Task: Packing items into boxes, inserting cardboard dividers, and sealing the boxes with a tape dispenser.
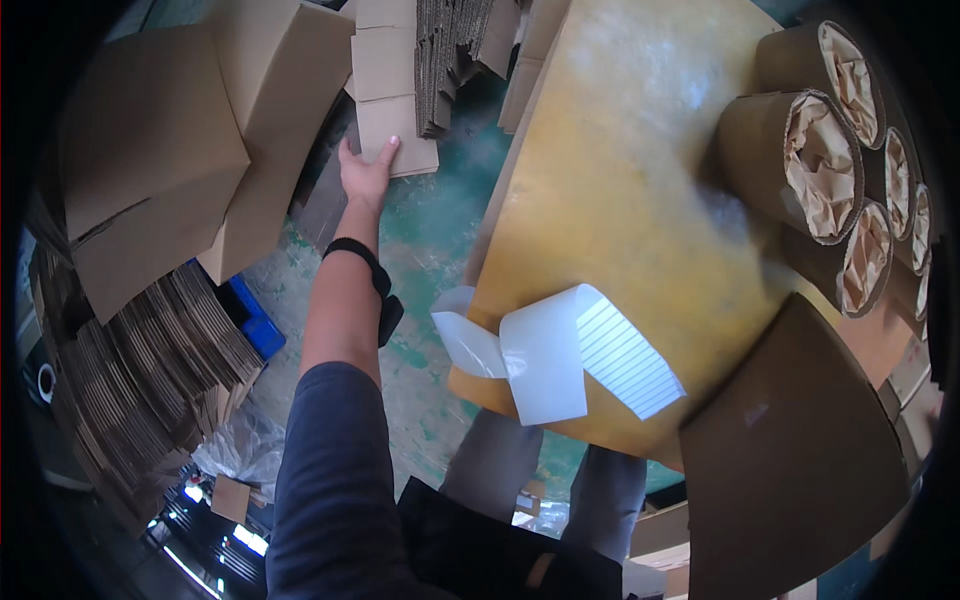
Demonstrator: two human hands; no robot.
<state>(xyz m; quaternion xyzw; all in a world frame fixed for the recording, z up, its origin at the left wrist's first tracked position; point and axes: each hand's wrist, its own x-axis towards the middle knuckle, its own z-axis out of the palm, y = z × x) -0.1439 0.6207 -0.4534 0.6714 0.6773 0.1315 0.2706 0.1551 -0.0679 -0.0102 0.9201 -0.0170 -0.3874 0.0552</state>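
My left arm reaches far forward, a black band around its wrist. My left hand [366,178] is at the near left corner of a creased, flat cardboard sheet [385,125]. Its thumb rests on top of the sheet, and the other fingers go around the edge, partly hidden. Right beside that sheet, a bundle of folded cardboard [435,70] stands on edge. My right hand does not show. A curled strip of white labels [545,350] hangs over the near left corner of the yellow tabletop [600,200].
Cardboard tubes stuffed with crumpled brown paper [825,165] lie along the table's right side. A brown cardboard panel [800,460] leans at the near right. Large cartons [150,150] and a row of flattened boxes [150,350] stand left, by a blue crate [255,320]. The floor [430,230] is green.
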